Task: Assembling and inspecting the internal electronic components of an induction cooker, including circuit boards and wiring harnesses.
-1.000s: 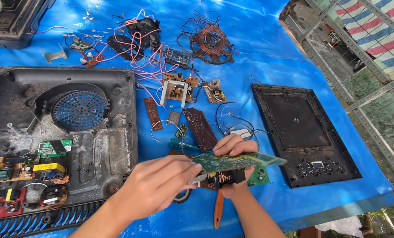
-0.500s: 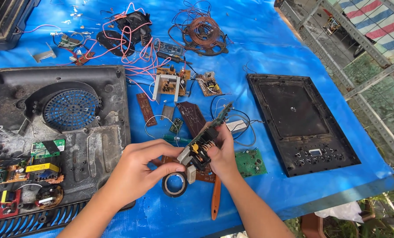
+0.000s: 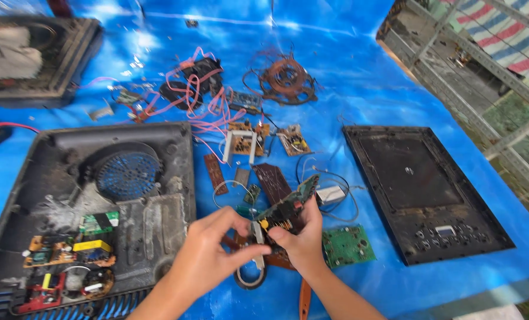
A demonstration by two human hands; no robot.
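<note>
We are working over a crinkled blue plastic tarp (image 3: 359, 77) spread on the ground, scattered with stripped electronics. Both our hands are closing on a small green circuit board with a yellow component and a copper-wound coil (image 3: 285, 210), held tilted just above the tarp. Our left hand (image 3: 208, 252) is pinching its near end, by a pale metal fin, and our right hand (image 3: 303, 237) is wrapping its lower edge, thumb on the face.

The board is looking light and stiff, but we are judging it fragile: soldered parts and thin leads could snap, so the bare edges are the safest hold.

Just below the grip a dark ring of tape (image 3: 249, 277) and an orange-handled tool (image 3: 304, 299) are lying. To the right of it a second flat green board (image 3: 347, 244) and a black glass cooker top panel (image 3: 424, 189) are resting; to the left, an opened dusty black cooker housing with a blue fan (image 3: 98, 201)
</note>
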